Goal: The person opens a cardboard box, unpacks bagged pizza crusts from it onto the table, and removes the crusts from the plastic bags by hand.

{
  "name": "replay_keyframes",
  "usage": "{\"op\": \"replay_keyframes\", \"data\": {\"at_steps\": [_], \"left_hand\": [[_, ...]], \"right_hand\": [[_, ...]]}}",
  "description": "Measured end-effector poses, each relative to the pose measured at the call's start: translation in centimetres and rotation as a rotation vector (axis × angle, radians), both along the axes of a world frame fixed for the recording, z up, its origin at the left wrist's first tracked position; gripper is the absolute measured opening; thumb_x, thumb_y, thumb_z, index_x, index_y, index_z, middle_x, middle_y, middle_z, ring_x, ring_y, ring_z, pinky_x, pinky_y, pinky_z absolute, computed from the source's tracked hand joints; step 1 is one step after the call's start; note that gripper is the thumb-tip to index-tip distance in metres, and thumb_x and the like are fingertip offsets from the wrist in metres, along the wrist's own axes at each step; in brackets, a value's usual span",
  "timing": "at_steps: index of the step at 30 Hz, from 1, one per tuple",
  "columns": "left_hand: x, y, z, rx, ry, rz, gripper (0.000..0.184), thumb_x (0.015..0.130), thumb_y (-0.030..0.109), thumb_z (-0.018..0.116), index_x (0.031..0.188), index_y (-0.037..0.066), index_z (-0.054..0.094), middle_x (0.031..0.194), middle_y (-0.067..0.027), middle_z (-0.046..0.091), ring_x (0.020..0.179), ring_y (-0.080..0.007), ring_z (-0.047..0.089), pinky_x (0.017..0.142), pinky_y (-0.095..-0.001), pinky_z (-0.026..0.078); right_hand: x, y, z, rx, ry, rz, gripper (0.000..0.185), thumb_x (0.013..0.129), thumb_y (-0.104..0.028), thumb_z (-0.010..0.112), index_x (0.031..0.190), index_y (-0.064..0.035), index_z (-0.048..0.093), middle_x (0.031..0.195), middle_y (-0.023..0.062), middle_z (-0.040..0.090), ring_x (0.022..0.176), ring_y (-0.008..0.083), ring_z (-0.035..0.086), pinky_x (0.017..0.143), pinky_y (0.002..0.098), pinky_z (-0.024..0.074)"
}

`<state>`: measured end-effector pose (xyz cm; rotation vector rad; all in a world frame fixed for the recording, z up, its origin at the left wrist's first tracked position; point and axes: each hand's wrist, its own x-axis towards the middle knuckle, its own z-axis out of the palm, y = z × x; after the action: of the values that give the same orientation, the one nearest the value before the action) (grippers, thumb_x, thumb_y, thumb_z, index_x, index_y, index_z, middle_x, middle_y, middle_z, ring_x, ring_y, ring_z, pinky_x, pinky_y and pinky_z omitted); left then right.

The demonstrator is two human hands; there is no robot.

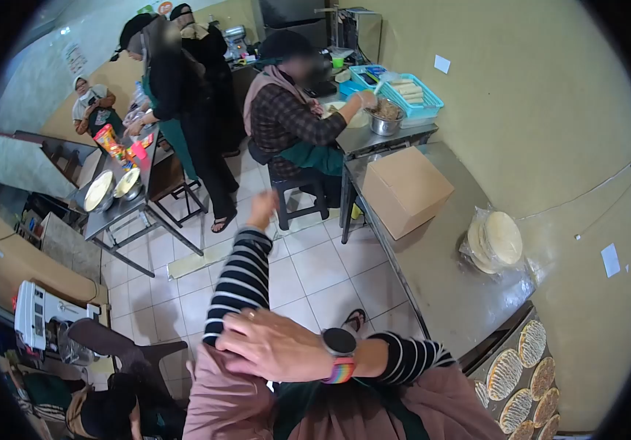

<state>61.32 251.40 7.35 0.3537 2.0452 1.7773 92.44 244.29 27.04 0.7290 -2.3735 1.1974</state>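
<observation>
My left arm, in a black-and-white striped sleeve, reaches forward over the tiled floor. At its end my left hand looks curled closed, with nothing visible in it. My right hand, below a dark round watch with a rainbow strap, crosses my body. Its fingers are bent over the pink sleeve at my left upper arm, where the pink cloth meets the stripes. Their tips are partly hidden by the cloth. A green apron covers my front.
On the right, a metal table bears a cardboard box and round flat breads in plastic. Topped round breads lie lower right. A seated person works at a bowl; other people stand at the left table.
</observation>
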Motion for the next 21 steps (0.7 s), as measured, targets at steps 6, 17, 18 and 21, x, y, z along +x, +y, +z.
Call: {"op": "replay_keyframes", "data": {"at_steps": [6, 17, 18, 21], "left_hand": [[-9.3, 8.4, 10.0, 0.083, -0.099, 0.126, 0.026, 0.081, 0.025, 0.051, 0.099, 0.008, 0.058, 0.087, -0.0035, 0.06, 0.068, -0.0158, 0.057, 0.059, -0.0279, 0.042], [-2.7, 25.6, 3.6, 0.031, -0.091, -0.728, 0.031, 0.086, 0.029, 0.052, 0.107, 0.007, 0.053, 0.091, -0.0007, 0.059, 0.071, -0.0062, 0.054, 0.058, -0.0186, 0.042], [-2.1, 27.7, 2.0, -0.009, -0.11, -0.812, 0.035, 0.086, 0.031, 0.052, 0.111, 0.006, 0.051, 0.095, -0.0023, 0.058, 0.079, -0.0087, 0.054, 0.065, -0.0203, 0.043], [-0.7, 34.2, -1.4, -0.177, -0.095, -0.976, 0.051, 0.085, 0.037, 0.051, 0.122, 0.002, 0.042, 0.111, -0.009, 0.053, 0.102, -0.0177, 0.049, 0.086, -0.0266, 0.038]], "right_hand": [[-5.1, 7.1, 2.6, -0.39, 0.022, 0.412, 0.014, 0.083, -0.012, 0.051, 0.075, -0.001, 0.047, 0.072, 0.0094, 0.051, 0.068, 0.025, 0.05, 0.066, 0.0344, 0.0379], [-6.1, 39.0, -15.9, -0.049, 0.054, -1.508, 0.035, 0.077, -0.015, 0.056, 0.107, 0.0022, 0.048, 0.108, 0.02, 0.048, 0.103, 0.0335, 0.045, 0.09, 0.0395, 0.0349], [-4.1, 41.3, -18.5, 0.041, -0.121, -1.774, 0.049, 0.078, -0.023, 0.058, 0.117, 0.0022, 0.042, 0.117, 0.0219, 0.043, 0.108, 0.0338, 0.042, 0.092, 0.0383, 0.0335], [-1.7, 44.0, -22.8, -0.239, -0.283, -2.158, 0.061, 0.078, -0.033, 0.06, 0.124, 0.0008, 0.036, 0.124, 0.0204, 0.039, 0.112, 0.0315, 0.04, 0.093, 0.037, 0.033]]}}
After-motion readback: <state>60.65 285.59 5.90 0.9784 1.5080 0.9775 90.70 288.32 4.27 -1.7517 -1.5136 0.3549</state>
